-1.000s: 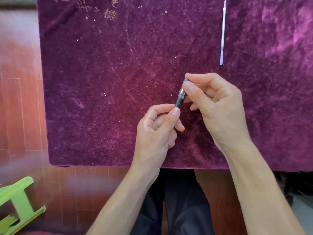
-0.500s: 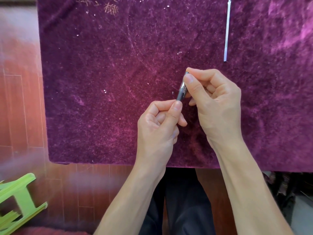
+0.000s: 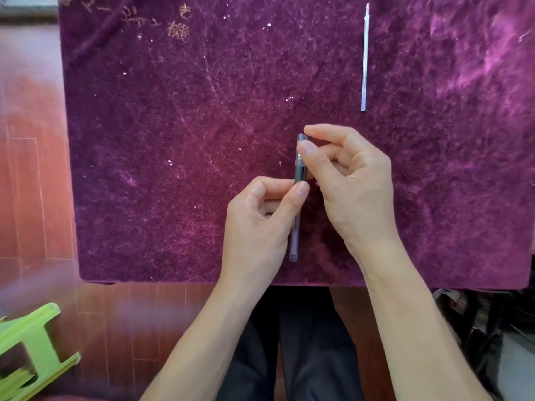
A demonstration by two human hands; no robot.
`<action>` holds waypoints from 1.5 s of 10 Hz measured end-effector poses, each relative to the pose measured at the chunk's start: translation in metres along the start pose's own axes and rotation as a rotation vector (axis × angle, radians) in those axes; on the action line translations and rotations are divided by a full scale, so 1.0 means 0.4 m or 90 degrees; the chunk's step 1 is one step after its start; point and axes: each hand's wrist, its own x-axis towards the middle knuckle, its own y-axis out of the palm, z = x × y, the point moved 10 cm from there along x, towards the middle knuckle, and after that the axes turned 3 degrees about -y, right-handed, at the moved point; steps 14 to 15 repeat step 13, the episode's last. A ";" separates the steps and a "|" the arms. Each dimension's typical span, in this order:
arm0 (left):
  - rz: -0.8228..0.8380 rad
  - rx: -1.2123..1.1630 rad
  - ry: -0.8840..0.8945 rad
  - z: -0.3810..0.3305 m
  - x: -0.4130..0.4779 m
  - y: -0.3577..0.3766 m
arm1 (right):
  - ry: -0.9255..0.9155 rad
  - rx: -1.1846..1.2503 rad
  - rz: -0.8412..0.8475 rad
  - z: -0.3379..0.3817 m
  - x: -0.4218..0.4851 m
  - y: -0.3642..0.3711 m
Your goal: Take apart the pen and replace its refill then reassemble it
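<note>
A slim translucent pen (image 3: 300,172) with a dark grip section points away from me over the purple cloth. My left hand (image 3: 260,224) pinches its barrel between thumb and forefinger just below the grip, and the barrel's rear end sticks out beneath that hand. My right hand (image 3: 347,180) pinches the front tip end with thumb and index finger, its other fingers curled. A thin white refill (image 3: 364,57) lies alone on the cloth at the far right, well beyond my right hand.
The purple velvet cloth (image 3: 173,157) covers the table; its near edge runs just above my lap. A green plastic stool (image 3: 26,351) stands on the reddish wood floor at the lower left. Dark clutter sits on the floor at the lower right.
The pen has swung from a tilt to nearly straight away from me, and its rear barrel now shows below my left hand. Both hands keep their hold.
</note>
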 end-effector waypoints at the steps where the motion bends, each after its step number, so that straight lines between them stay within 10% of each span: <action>1: -0.012 0.096 0.013 -0.014 0.010 -0.009 | 0.041 0.002 -0.005 -0.022 -0.004 -0.009; 9: -0.109 0.471 -0.022 -0.297 0.247 -0.025 | 0.302 -0.199 0.068 -0.073 -0.238 -0.233; 15: 0.037 0.329 -0.103 -0.276 0.089 -0.051 | 0.298 -0.191 0.022 0.104 -0.300 -0.280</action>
